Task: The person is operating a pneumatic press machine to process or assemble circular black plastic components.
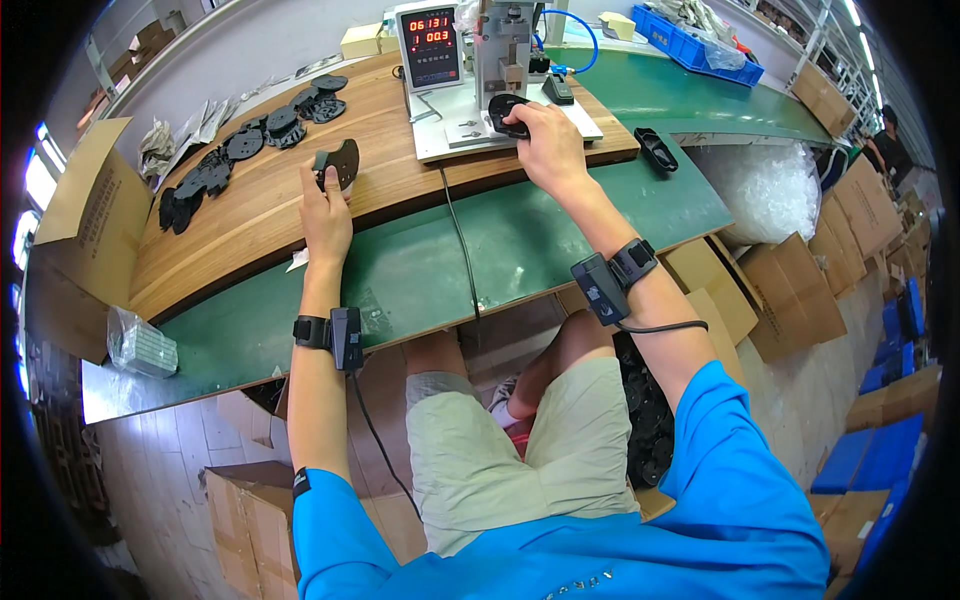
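My left hand (pixel 326 218) grips a black curved plastic part (pixel 346 163), held up over the wooden board (pixel 395 180). My right hand (pixel 552 148) pinches a black rounded plastic part (pixel 506 112) at the front of a small bench press (pixel 504 50). That part is just above the white base plate (pixel 440 152), under the press head; whether it touches the plate I cannot tell. Beside the press column stands a display box with red digits (pixel 432 45). A long pile of similar black parts (pixel 246 143) lies on the board to the left.
An open cardboard box (pixel 85 230) and a plastic-wrapped block (pixel 142 345) stand at the left end of the green bench (pixel 420 265). Another black part (pixel 656 150) lies right of the base. A black cable (pixel 460 235) hangs over the front edge. A blue crate (pixel 700 45) sits far right.
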`<act>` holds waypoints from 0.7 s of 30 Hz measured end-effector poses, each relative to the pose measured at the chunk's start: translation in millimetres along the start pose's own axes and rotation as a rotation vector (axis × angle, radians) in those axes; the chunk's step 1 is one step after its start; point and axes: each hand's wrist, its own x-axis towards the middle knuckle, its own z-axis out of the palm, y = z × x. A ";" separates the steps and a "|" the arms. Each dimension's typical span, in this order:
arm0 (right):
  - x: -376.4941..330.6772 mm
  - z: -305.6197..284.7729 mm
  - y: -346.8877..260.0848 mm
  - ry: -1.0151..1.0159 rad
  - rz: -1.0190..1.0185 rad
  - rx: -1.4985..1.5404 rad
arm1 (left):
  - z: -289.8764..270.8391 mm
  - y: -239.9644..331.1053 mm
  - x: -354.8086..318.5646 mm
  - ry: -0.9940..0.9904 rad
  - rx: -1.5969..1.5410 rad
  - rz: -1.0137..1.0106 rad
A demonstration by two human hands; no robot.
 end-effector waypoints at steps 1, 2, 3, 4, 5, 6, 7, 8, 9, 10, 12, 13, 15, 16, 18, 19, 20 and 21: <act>-0.5 0.5 -0.3 0.003 0.007 0.002 | -0.1 -1.0 0.5 -0.002 0.003 -0.007; -1.4 0.8 -0.6 0.006 0.014 0.003 | 0.6 -1.7 0.3 0.000 0.020 -0.008; -1.9 0.5 -0.3 0.010 0.022 0.002 | 2.0 -2.1 -0.6 0.002 0.036 -0.009; -0.4 -1.0 0.9 -0.011 0.018 0.010 | 3.8 -0.8 1.4 -0.001 0.052 -0.002; 1.9 -3.4 2.9 -0.031 0.015 0.015 | 4.9 0.7 1.8 -0.002 0.049 -0.002; 4.7 -6.4 5.4 -0.050 0.013 0.019 | 5.6 2.4 0.6 -0.004 0.045 -0.001; 9.4 -7.2 8.6 -0.034 0.003 0.088 | 4.8 4.5 -0.8 -0.012 0.045 0.001; 13.0 -8.2 13.9 -0.017 0.003 0.154 | 4.7 4.2 -1.0 -0.020 0.036 -0.037; 12.7 -9.8 19.0 0.001 0.002 0.219 | 4.3 4.2 -0.9 -0.011 0.031 -0.010; 7.4 -14.7 13.5 0.078 -0.055 0.214 | 0.4 0.3 -1.1 -0.008 0.045 -0.004; -15.7 -28.1 3.2 0.185 -0.141 0.202 | -1.2 0.5 -2.7 -0.012 0.069 0.007; -31.3 -36.9 -1.1 0.238 -0.183 0.186 | 2.4 5.7 -3.3 -0.029 0.077 0.013; -60.8 -48.5 -12.9 0.223 -0.159 0.202 | 2.7 6.7 -4.2 -0.047 0.108 0.021; -73.8 -56.1 -17.7 0.224 -0.152 0.212 | 2.4 4.1 -3.4 -0.055 0.125 0.030; -92.8 -63.7 -19.7 0.217 -0.125 0.242 | 5.1 5.3 -4.3 -0.078 0.151 0.052; -100.0 -64.0 -18.3 0.203 -0.111 0.257 | 3.9 7.5 -4.3 -0.092 0.163 0.070; -106.8 -63.9 -17.1 0.189 -0.097 0.272 | 3.7 9.4 -5.1 -0.106 0.175 0.087; -113.9 -64.1 -16.4 0.174 -0.083 0.288 | 5.0 11.2 -5.6 -0.160 0.232 0.167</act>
